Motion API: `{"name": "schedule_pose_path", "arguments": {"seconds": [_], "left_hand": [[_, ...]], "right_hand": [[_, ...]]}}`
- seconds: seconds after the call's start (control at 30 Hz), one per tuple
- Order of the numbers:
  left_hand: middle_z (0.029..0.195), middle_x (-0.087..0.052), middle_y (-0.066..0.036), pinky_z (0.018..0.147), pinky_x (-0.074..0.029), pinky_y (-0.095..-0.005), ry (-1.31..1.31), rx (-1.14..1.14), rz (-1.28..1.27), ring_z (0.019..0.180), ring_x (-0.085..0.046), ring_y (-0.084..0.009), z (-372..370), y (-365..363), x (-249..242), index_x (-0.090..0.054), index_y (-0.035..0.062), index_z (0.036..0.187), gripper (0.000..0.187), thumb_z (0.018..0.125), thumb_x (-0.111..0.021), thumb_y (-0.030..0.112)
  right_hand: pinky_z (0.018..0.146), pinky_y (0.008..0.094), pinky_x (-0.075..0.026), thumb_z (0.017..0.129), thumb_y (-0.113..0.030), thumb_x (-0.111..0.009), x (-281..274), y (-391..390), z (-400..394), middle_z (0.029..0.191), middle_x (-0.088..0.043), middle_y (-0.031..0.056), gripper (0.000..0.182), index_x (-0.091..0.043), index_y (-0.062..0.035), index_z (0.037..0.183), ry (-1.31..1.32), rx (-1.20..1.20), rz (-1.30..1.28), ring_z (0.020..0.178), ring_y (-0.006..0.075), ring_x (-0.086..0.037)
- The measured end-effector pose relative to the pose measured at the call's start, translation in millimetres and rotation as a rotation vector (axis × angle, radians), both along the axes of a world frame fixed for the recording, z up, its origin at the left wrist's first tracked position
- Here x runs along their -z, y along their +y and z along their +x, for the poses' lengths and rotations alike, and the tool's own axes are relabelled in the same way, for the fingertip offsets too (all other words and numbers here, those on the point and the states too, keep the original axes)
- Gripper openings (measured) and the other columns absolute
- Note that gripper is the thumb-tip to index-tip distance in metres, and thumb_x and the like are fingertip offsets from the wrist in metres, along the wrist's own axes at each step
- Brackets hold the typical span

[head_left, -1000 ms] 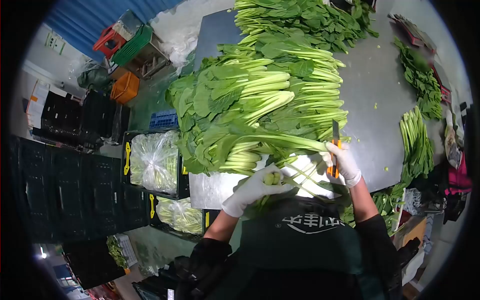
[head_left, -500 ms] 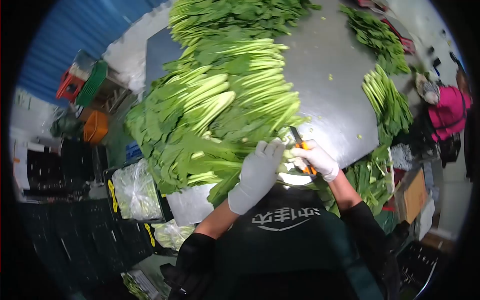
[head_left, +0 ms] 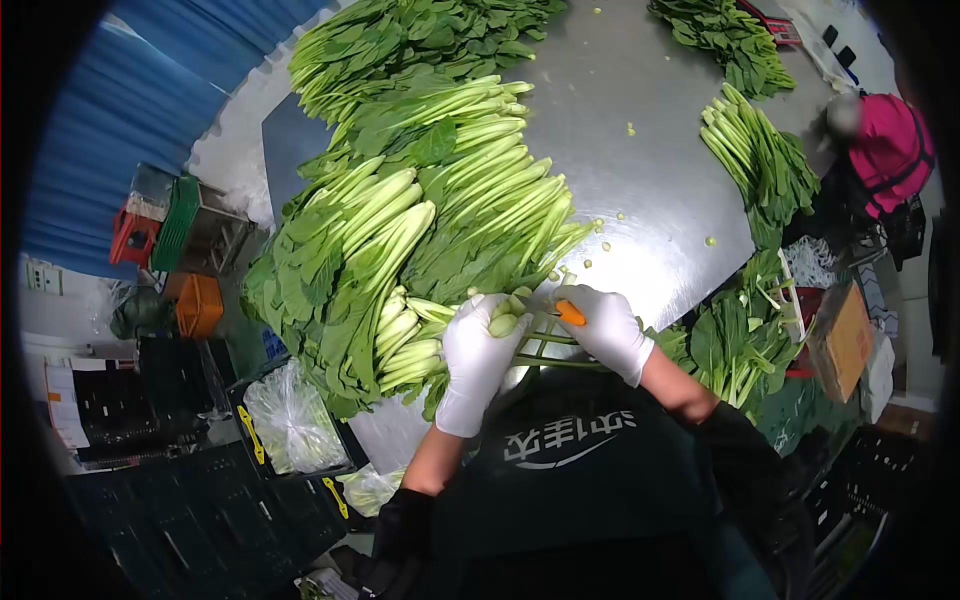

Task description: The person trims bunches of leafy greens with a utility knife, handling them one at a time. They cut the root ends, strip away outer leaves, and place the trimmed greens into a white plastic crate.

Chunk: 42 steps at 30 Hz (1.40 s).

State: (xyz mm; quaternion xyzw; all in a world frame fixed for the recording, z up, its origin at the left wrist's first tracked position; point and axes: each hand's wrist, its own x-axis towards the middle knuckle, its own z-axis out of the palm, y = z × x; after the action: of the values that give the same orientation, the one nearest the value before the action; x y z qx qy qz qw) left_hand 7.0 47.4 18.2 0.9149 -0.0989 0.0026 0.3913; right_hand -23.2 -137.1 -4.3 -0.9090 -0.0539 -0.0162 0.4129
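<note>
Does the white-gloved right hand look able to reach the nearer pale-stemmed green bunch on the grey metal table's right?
Probably, with a stretch: mostly bare table separates the right hand from the bunch, though that hand's orange-handled tool might need putting down first.

I'm facing a grey metal table [head_left: 650,105] that is carrying a large heap of leafy greens [head_left: 410,205] on its left side. A smaller bunch [head_left: 757,165] is lying near the right edge, another bunch [head_left: 725,42] is lying beyond it, and small pale-green bits [head_left: 631,129] are dotting the bare metal between.
</note>
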Motion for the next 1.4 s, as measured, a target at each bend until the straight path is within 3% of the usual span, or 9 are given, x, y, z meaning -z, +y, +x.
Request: {"name": "schedule_pose_path", "arguments": {"seconds": [0.4,0.6,0.63,0.7,0.83,0.97,1.1,1.23,1.4], "left_hand": [[0.078,-0.062,-0.010,0.066,-0.048,-0.0296,-0.029,0.063,-0.025,0.069,-0.059,-0.0204,-1,21,24,-0.062,-0.0012,0.085,0.024,0.066,-0.077,0.002],[0.079,-0.062,-0.007,0.065,-0.047,-0.0270,-0.032,0.031,-0.307,0.070,-0.058,-0.0157,-8,50,-11,-0.062,-0.0002,0.085,0.022,0.068,-0.075,-0.002],[0.079,-0.062,-0.007,0.065,-0.047,-0.0270,-0.047,0.008,-0.315,0.070,-0.058,-0.0157,-6,56,-11,-0.062,-0.0002,0.085,0.022,0.068,-0.075,-0.002],[0.081,-0.063,-0.004,0.066,-0.047,-0.0251,0.262,-0.122,-0.532,0.072,-0.058,-0.0122,-8,77,-9,-0.062,-0.0003,0.085,0.019,0.070,-0.074,-0.002],[0.082,-0.062,-0.001,0.066,-0.046,-0.0232,0.436,-0.159,-0.807,0.073,-0.055,-0.0085,-4,98,-10,-0.059,0.0020,0.090,0.022,0.073,-0.072,-0.003],[0.086,-0.058,-0.003,0.069,-0.047,-0.0222,0.404,-0.076,-0.678,0.079,-0.056,-0.0099,-9,103,7,-0.056,0.0034,0.096,0.029,0.072,-0.072,-0.002],[0.087,-0.056,-0.002,0.071,-0.046,-0.0224,0.610,-0.107,-0.840,0.079,-0.054,-0.0094,-16,99,-14,-0.056,0.0023,0.098,0.033,0.070,-0.074,0.000],[0.089,-0.059,-0.002,0.072,-0.047,-0.0260,0.315,-0.116,-0.503,0.081,-0.056,-0.0105,-23,100,9,-0.060,0.0036,0.097,0.035,0.070,-0.079,0.013],[0.082,-0.066,-0.010,0.066,-0.051,-0.0335,0.090,-0.174,-0.030,0.071,-0.064,-0.0306,-25,75,3,-0.063,0.0091,0.096,0.031,0.069,-0.075,0.020]], "right_hand": [[0.067,0.0415,-0.049,0.080,-0.022,-0.062,22,12,12,0.084,-0.063,0.0188,0.024,-0.062,-0.0057,0.097,0.210,-0.142,-0.029,0.074,0.0363,-0.061],[0.071,0.0403,-0.049,0.082,-0.025,-0.061,89,37,31,0.085,-0.065,0.0181,0.024,-0.063,-0.0060,0.097,0.413,-0.330,-0.269,0.079,0.0354,-0.063],[0.070,0.0395,-0.049,0.084,-0.025,-0.060,94,37,27,0.085,-0.065,0.0184,0.024,-0.065,-0.0064,0.097,0.180,-0.294,-0.111,0.078,0.0357,-0.063],[0.070,0.0391,-0.049,0.083,-0.025,-0.061,58,46,53,0.087,-0.065,0.0181,0.023,-0.065,-0.0060,0.095,0.464,-0.227,-0.049,0.078,0.0354,-0.063],[0.071,0.0419,-0.048,0.080,-0.018,-0.059,23,75,119,0.088,-0.062,0.0160,0.016,-0.064,-0.0076,0.092,-0.079,-0.108,-0.004,0.082,0.0354,-0.060],[0.075,0.0397,-0.049,0.076,-0.010,-0.065,22,110,181,0.108,-0.056,0.0135,0.045,-0.054,-0.0120,0.120,-0.162,-0.103,-0.156,0.089,0.0347,-0.059],[0.076,0.0396,-0.048,0.074,-0.013,-0.069,31,114,196,0.101,-0.055,0.0144,0.048,-0.055,-0.0120,0.120,-0.144,-0.222,-0.294,0.088,0.0345,-0.058],[0.077,0.0347,-0.047,0.069,-0.013,-0.076,21,97,176,0.095,-0.061,0.0119,0.046,-0.058,-0.0005,0.110,-0.047,-0.274,0.006,0.087,0.0262,-0.061],[0.048,0.0159,-0.041,0.079,-0.001,-0.067,4,92,133,0.080,-0.061,0.0036,0.028,-0.053,0.0002,0.103,0.614,-0.210,0.897,0.058,0.0067,-0.058]]}}
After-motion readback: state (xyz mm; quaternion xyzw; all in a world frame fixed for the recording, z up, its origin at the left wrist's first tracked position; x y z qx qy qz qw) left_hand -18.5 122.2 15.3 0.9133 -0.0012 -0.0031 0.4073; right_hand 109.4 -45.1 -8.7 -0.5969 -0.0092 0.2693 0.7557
